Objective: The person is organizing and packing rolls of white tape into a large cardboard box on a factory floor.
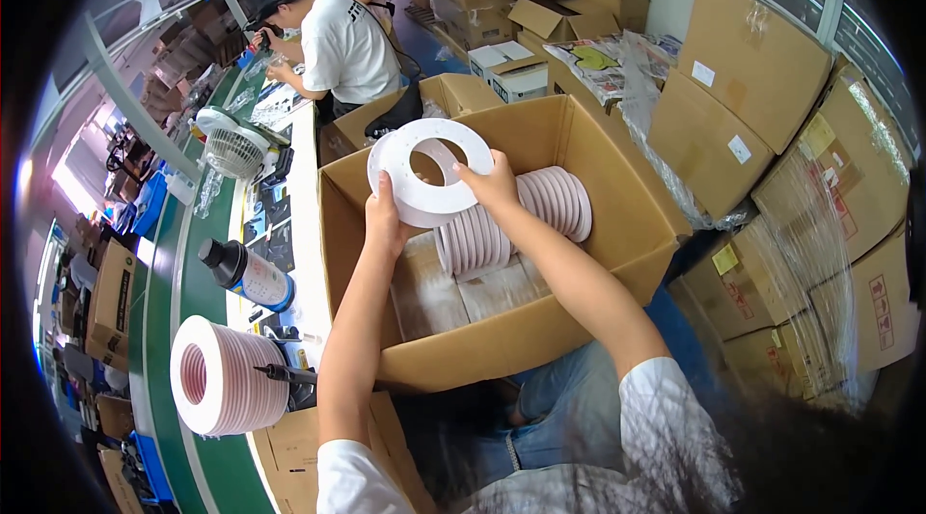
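My left hand (384, 220) is closed on the left edge of a pair of white flat rings (417, 194), thumb on the upper face. From the right, my right hand (492, 178) grips the same rings by their rim. The two rings overlap slightly out of line, each with a round hole, and are held above an open cardboard box (617, 196). Inside the box, stacks of similar rings (559, 205) lie on their sides over a brownish layer wrapped in clear plastic (429, 297). My hands partly cover the stacks.
Left of the box, a bench (307, 225) carries another ring stack (231, 389), a black-capped bottle (251, 273) and a small fan (233, 152). Sealed cartons (738, 119) pile up on the right. Two people (347, 51) work farther along the bench.
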`<act>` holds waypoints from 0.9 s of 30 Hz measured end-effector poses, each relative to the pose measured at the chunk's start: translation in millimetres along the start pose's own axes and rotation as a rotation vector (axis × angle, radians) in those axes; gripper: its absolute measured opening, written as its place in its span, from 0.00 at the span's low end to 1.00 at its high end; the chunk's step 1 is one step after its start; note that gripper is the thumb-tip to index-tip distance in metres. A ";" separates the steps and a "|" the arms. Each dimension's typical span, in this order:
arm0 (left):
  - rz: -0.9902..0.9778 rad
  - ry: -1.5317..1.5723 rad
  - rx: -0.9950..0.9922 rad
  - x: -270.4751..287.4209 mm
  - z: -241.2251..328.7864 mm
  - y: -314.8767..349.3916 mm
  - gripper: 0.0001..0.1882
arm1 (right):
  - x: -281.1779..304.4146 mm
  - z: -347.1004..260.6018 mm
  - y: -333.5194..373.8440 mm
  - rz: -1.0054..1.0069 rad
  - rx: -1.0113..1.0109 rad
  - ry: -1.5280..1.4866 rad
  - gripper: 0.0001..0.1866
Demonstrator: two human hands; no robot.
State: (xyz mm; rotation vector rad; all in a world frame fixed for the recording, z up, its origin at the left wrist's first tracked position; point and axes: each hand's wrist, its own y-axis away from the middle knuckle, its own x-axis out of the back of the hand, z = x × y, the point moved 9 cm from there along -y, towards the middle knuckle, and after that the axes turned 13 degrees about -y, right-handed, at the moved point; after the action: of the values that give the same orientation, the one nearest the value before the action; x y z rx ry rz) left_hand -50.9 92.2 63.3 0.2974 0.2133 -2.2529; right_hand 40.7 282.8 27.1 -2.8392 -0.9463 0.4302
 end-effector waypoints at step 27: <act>-0.087 -0.385 -0.348 -38.3 27.1 23.0 0.35 | -8.1 -28.6 25.0 -0.178 -0.167 0.430 0.41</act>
State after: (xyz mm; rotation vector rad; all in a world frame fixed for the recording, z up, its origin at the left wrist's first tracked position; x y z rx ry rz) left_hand -13.2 98.6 98.9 -0.3334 0.4105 -2.2575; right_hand 57.3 257.4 51.2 -2.7761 -1.1654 -0.2813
